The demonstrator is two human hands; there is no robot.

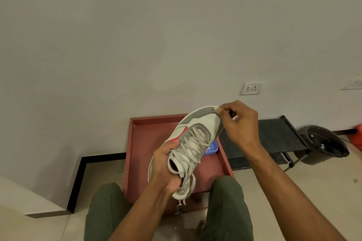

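Item: white-and-grey sneaker (195,123), laced, red accents; held above the red tray (141,143), toe pointing toward the tray's far right corner.
Grip: left hand (166,170) had its fingers curled round the heel and collar; right hand (239,123) pinched a small white piece (216,107) against the toe edge.
Surroundings: blue container (212,148) lay inside the tray by its right wall, largely hidden behind the sneaker. A black rack (274,135) stood just right of the tray, with a dark bin (323,145) farther right. A wall socket (252,88) sat above the tray's right side.
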